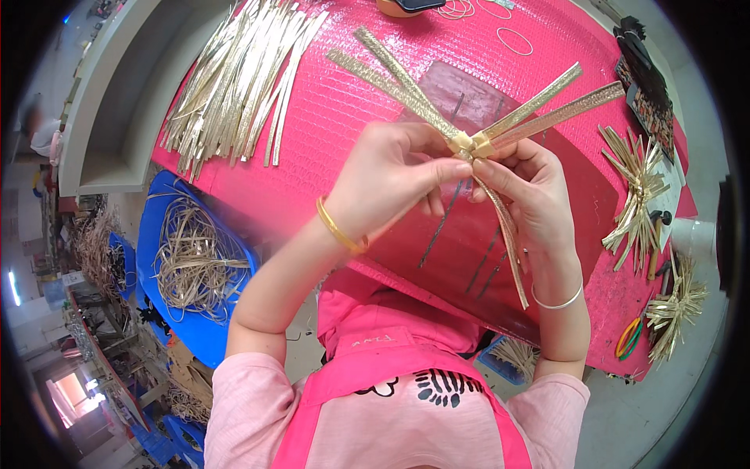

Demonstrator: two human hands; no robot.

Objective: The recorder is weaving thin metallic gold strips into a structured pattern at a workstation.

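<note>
Both hands are closed to a pinch: the left hand (394, 168) and right hand (535, 187), thumb tips nearly meeting, grip the knotted strips (472, 146) at their crossing, over the red mat (391, 242) by the near edge of the table (328, 148). A slack pinch could let the crossing loosen; uneven pull could skew it. The tail points toward the near edge; four ends fan toward the far edge, two leftward, two rightward, the long axis running far left to near right. Beyond, a strip pile (242, 86) lies along the table's left edge.
</note>
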